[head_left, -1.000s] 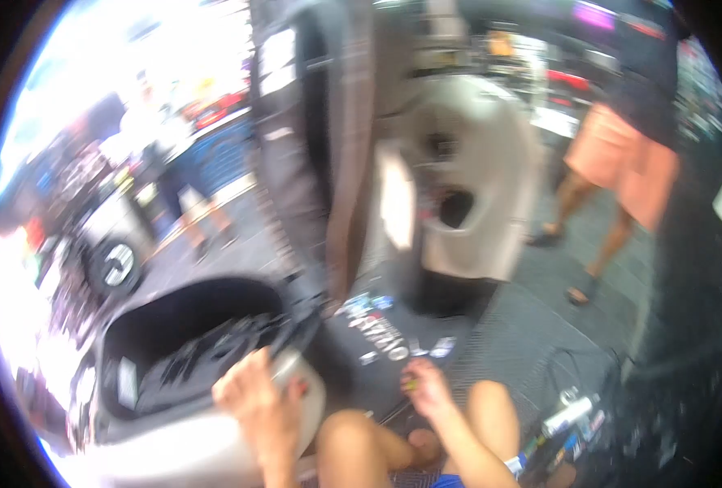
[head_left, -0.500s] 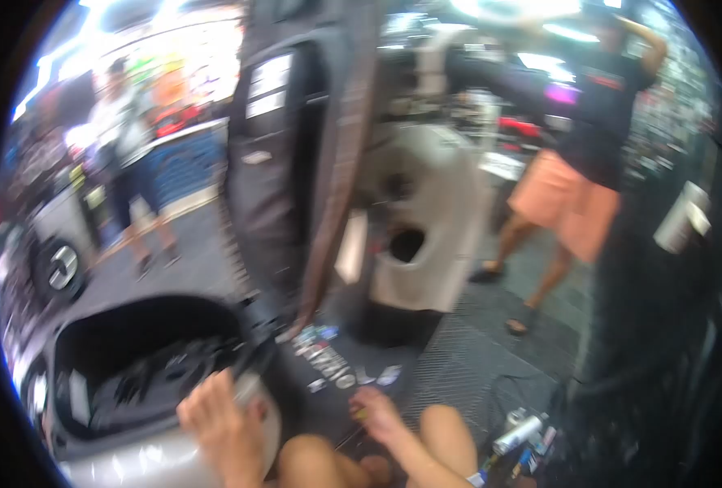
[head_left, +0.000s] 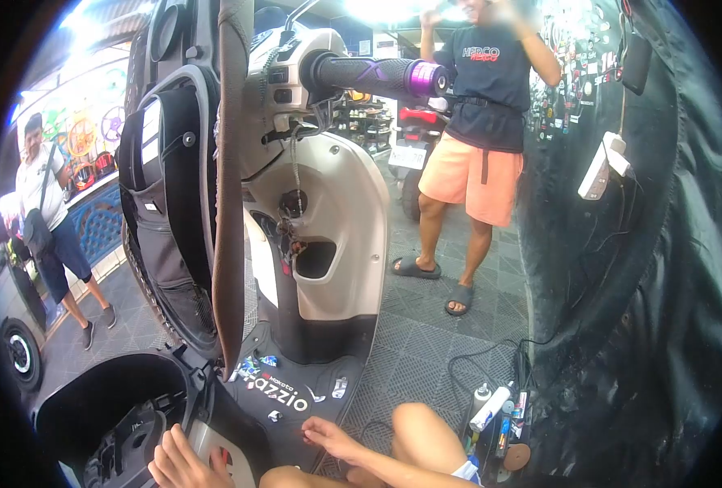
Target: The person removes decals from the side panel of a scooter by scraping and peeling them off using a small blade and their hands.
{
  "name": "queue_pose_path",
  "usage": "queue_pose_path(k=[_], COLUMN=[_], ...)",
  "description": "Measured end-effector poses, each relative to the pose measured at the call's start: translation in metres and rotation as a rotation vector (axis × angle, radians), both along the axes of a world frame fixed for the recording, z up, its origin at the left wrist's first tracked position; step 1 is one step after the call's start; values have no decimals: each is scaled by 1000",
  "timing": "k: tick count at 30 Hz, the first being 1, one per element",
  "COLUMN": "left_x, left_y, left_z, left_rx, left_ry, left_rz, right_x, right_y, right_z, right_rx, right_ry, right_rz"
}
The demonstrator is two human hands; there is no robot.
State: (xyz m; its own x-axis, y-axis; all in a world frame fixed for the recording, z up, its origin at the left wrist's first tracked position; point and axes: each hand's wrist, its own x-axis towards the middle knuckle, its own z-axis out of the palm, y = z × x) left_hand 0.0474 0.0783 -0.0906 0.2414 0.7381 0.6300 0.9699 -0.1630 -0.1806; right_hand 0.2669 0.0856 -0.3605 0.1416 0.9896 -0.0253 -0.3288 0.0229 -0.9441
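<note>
Current step, as judged: hands stationed about the scooter footboard [head_left: 245, 404], 7 o'clock. Left hand [head_left: 184, 462]: fingers extended, nothing visibly gripped, near the storage bay [head_left: 72, 398], 8 o'clock. Right hand [head_left: 328, 437], 6 o'clock: fingers curled; contents cannot be determined. Reaching the small packet [head_left: 341, 387] calls for movement toward 1 o'clock. Tiled floor [head_left: 426, 358] extends beyond; black sheeting [head_left: 629, 342], 4 o'clock.

The left hand [head_left: 189, 465], right hand [head_left: 327, 434] and right forearm [head_left: 379, 465] are bare. Right of them, white and blue cloth [head_left: 466, 469] sits by a round, bare knee [head_left: 419, 424].
</note>
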Motion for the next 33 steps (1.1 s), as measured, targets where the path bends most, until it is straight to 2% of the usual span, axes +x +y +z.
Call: queue_pose_path(k=[5, 7, 9, 12, 14, 17, 18, 20, 22, 26, 27, 30, 31, 33], left_x=[-5, -4, -2, -23, -44, -56, -58, -56, -63, -82, -78, -89, -103, -106], left_y=[11, 16, 6, -2, -28, -72, -91, -130, -160, -205, -211, -228, -228, -231], left_z=[-16, -28, -15, -35, -58, -100, -124, -164, -194, -212, -211, -209, -221, -228], left_rx=[-24, -22, 92, 349, 222, -21, -94, -236, -392, -588, -559, -901, -1028, -1045], left_ry=[-7, -153, -173, -345, -451, -451, -466, -550, -630, -775, -925, -1371, -1180, -1303], left_rz=[-22, -47, -174, -435, -571, -752, -782, -651, -532, -468, -458, -312, -267, -278], right_x=[7, 0, 0, -5, -11, -22, -26, -32, -38, -49, -52, -56, -59, -63], right_y=[1, 0, -2, 4, 12, 16, 17, 19, 30, 45, 48, 57, 61, 63], right_z=[12, 10, 29, 42, 41, 60, 66, 83, 100, 132, 135, 145, 145, 149], right_rx=[-28, -41, -3, -40, 37, 185, 301, 389, 573, 610, 620, 742, 751, 768], right_ry=[2, 13, -3, 53, 102, 147, 76, 96, -133, -206, -228, -439, -451, -464], right_rz=[-91, -112, -134, -130, -81, -19, -22, 45, 1, 35, 23, -64, -74, -100])
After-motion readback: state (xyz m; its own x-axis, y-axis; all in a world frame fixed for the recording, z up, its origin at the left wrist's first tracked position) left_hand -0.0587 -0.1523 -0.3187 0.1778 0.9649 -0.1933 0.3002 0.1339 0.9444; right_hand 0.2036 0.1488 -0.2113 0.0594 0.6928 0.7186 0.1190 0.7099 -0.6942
